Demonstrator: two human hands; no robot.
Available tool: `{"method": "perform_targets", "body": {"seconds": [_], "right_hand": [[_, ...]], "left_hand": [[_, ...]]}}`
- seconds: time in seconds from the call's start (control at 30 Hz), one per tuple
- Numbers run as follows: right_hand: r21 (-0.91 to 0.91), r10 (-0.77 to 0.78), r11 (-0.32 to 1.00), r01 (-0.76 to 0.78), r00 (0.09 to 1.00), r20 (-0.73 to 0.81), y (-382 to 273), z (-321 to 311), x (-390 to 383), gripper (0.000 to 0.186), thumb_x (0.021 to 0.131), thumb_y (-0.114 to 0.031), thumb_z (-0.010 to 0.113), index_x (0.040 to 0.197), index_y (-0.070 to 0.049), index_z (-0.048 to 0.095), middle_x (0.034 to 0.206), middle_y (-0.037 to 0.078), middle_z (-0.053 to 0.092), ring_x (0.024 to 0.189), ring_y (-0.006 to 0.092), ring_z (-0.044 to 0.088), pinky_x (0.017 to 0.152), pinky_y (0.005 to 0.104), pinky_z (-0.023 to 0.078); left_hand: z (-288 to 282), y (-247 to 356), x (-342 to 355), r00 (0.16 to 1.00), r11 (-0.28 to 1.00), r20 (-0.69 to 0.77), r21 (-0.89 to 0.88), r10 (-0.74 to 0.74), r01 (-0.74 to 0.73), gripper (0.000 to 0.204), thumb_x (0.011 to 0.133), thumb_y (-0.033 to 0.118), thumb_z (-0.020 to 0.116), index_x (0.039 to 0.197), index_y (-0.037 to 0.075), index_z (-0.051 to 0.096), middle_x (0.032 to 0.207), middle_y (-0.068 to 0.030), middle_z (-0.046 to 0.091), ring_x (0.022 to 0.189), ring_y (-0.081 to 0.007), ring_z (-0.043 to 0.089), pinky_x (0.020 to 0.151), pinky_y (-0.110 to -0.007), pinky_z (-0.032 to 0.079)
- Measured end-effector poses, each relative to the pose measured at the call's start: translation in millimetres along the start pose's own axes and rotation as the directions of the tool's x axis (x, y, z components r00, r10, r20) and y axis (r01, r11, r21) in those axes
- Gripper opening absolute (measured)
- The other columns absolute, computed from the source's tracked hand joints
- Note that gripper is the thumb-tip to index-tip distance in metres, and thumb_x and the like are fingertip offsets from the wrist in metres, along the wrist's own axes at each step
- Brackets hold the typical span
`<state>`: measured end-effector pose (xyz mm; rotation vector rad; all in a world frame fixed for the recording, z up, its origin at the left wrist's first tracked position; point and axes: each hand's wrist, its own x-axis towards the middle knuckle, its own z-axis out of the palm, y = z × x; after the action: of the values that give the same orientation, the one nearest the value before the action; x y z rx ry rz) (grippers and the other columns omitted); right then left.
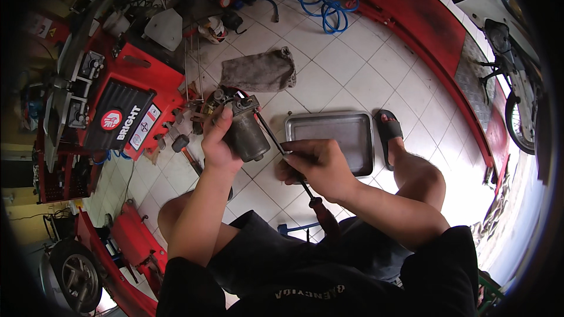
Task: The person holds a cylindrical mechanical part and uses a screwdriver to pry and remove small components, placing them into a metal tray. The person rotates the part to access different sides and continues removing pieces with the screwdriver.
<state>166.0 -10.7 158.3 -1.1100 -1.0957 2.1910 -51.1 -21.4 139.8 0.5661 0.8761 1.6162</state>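
Note:
My left hand (218,141) is wrapped round a grey cylindrical motor-like metal part (249,138), holding it off the floor with its bracketed end away from me. My right hand (317,164) pinches the long dark shaft of a screwdriver (325,216), whose red handle points back toward my lap. The shaft runs along the right side of the metal part, and its tip reaches the bracketed end. Whether the tip sits in a screw is too small to tell. Behind my right hand, a shallow metal tray (371,141) rests on the tiled floor.
A stained grey cloth (258,70) lies beyond my hands. Left stands a red tool cabinet (141,73), with a hammer (182,144) near it. A blue coiled hose (329,6) is at the back. Along the right runs a red lift platform (435,53) by a motorcycle (511,64).

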Motion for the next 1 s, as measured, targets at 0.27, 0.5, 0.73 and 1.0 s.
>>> {"method": "perform_targets", "body": {"seconds": [0.27, 0.5, 0.73, 1.0], "right_hand": [[0.023, 0.032, 0.999, -0.033, 0.999, 0.039, -3, 6, -1, 0.035, 0.095, -0.002, 0.067, 0.125, 0.016, 0.057, 0.092, 0.016, 0.07, 0.084, 0.0222, 0.072, 0.076, 0.0361, 0.064], [0.083, 0.028, 0.996, -0.028, 1.0, -0.004, 2, 1, 3, 0.033, 0.096, -0.003, 0.066, 0.121, 0.017, 0.059, 0.096, 0.019, 0.068, 0.085, 0.025, 0.074, 0.076, 0.0337, 0.065], [0.202, 0.111, 0.974, -0.107, 0.994, -0.007, -8, 5, 1, 0.033, 0.098, -0.005, 0.065, 0.124, 0.014, 0.057, 0.097, 0.018, 0.067, 0.086, 0.0254, 0.073, 0.078, 0.0353, 0.065], [0.19, 0.076, 0.98, -0.062, 0.995, -0.07, 5, 3, 6, 0.041, 0.095, -0.003, 0.069, 0.13, 0.012, 0.056, 0.1, 0.017, 0.068, 0.085, 0.023, 0.072, 0.08, 0.034, 0.065]], "left_hand": [[-5, -2, -2, 1.0, 1.0, 0.001, 0.018, -0.013, 0.013, 0.046, 0.095, 0.033, 0.066, 0.123, -0.004, 0.06, 0.111, -0.0184, 0.069, 0.097, -0.0237, 0.068, 0.085, -0.035, 0.055], [-6, -3, -2, 1.0, 1.0, 0.015, 0.015, 0.005, -0.005, 0.044, 0.096, 0.03, 0.065, 0.123, -0.004, 0.06, 0.11, -0.0175, 0.069, 0.099, -0.0247, 0.068, 0.087, -0.036, 0.055], [4, -5, -3, 0.999, 0.999, -0.032, -0.002, 0.037, -0.037, 0.042, 0.096, 0.027, 0.065, 0.124, -0.003, 0.059, 0.11, -0.016, 0.068, 0.101, -0.0271, 0.068, 0.089, -0.037, 0.055], [3, -5, -4, 1.0, 1.0, -0.03, -0.011, 0.007, -0.008, 0.041, 0.096, 0.029, 0.065, 0.122, -0.002, 0.059, 0.109, -0.0166, 0.069, 0.1, -0.0264, 0.068, 0.088, -0.038, 0.055]]}}
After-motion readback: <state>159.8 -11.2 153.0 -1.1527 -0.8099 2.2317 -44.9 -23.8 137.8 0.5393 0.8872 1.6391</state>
